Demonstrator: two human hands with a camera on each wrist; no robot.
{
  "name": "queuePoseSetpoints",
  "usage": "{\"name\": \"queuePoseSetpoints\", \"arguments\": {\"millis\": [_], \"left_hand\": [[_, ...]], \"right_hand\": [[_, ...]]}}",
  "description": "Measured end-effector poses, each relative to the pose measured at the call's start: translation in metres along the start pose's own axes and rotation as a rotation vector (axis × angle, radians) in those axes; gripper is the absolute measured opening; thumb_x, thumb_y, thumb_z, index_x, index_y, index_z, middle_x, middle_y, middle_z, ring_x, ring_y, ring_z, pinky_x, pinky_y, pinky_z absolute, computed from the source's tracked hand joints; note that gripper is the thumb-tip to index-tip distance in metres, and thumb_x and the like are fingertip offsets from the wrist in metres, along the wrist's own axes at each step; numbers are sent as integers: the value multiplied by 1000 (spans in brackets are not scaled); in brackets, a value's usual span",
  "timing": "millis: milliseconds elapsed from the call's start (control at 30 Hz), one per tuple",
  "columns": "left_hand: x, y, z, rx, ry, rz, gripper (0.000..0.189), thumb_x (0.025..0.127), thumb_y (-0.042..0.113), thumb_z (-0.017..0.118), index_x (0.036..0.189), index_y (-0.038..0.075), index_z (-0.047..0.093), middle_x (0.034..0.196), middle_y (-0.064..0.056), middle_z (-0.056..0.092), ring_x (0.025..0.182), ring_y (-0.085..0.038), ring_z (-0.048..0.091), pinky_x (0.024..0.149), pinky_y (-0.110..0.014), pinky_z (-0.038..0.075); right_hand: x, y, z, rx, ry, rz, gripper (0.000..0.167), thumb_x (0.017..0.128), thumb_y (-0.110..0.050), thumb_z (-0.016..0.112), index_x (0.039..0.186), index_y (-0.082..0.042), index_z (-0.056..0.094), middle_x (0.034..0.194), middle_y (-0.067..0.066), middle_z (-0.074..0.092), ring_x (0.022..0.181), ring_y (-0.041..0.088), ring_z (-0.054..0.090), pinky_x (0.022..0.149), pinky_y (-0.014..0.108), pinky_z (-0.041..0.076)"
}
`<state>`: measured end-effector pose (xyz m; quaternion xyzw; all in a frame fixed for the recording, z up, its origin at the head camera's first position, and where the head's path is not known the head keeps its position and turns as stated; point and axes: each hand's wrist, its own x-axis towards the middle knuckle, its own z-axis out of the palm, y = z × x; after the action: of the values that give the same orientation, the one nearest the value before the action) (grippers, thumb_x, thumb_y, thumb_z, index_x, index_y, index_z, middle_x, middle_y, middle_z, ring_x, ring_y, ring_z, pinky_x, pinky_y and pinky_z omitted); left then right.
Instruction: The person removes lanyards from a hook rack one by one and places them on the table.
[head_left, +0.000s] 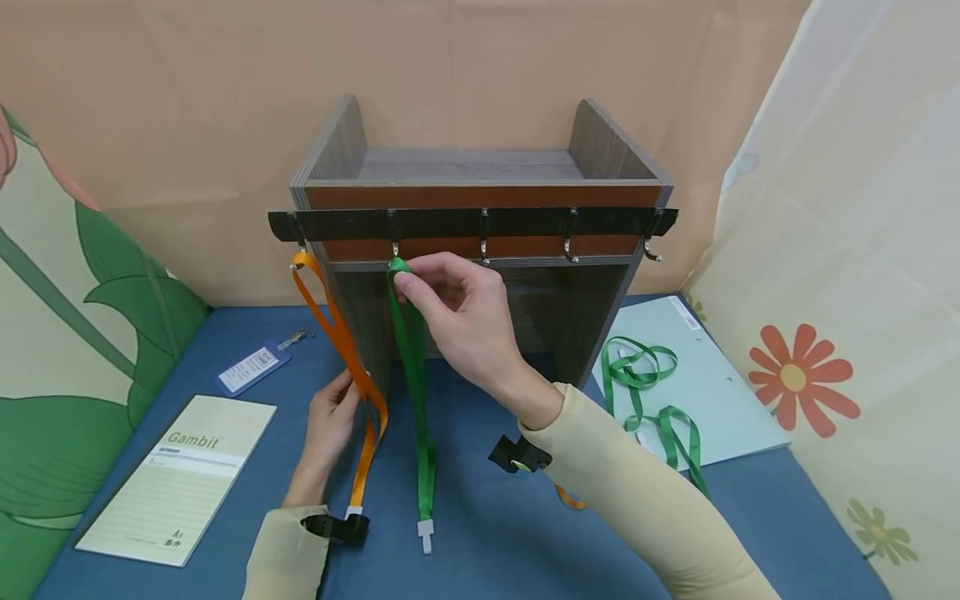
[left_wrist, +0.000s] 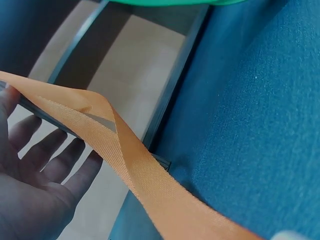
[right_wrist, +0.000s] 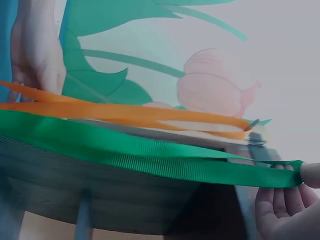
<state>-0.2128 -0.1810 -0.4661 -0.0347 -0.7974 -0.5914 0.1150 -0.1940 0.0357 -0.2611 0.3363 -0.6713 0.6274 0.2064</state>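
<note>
My right hand point(head_left: 468, 312) pinches the top loop of a green lanyard point(head_left: 411, 358) between thumb and fingertips, just below the second hook point(head_left: 395, 248) from the left. The strap hangs down to a white plastic clip point(head_left: 426, 533). An orange lanyard point(head_left: 348, 358) hangs from the leftmost hook, its strap twisted partway down. Behind that strap, my left hand point(head_left: 330, 421) touches the left side of the grey wooden shelf unit point(head_left: 360, 333). In the left wrist view its fingers point(left_wrist: 62, 160) are loosely extended along the panel edge, partly behind the orange strap.
A black rail point(head_left: 442, 223) with several hooks crosses the shelf front. At left lie a blue card holder point(head_left: 255, 368) and a notepad point(head_left: 180, 475). At right, another green lanyard point(head_left: 637, 375) lies over a pale board point(head_left: 720, 400). A bit of orange strap point(head_left: 570, 498) shows below the right forearm.
</note>
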Motion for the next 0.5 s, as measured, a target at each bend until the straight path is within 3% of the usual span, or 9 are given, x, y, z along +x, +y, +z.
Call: {"name": "queuePoseSetpoints", "arguments": {"millis": [300,500], "left_hand": [[0,-4,1,11,30,7,37,100,36,49,123,12,65,99,-7,67,87,-19,57,74,-24,47],[1,-3,1,10,12,-10,41,100,39,48,128,13,62,107,-10,66,90,-19,56,77,-25,46]], "right_hand": [[-5,-28,-19,27,-36,-90,14,88,8,62,102,9,66,93,13,69,83,19,66,73,38,54],[3,-47,-36,8,-44,-159,15,86,12,62,101,11,65,91,14,69,82,22,66,72,40,54]]}}
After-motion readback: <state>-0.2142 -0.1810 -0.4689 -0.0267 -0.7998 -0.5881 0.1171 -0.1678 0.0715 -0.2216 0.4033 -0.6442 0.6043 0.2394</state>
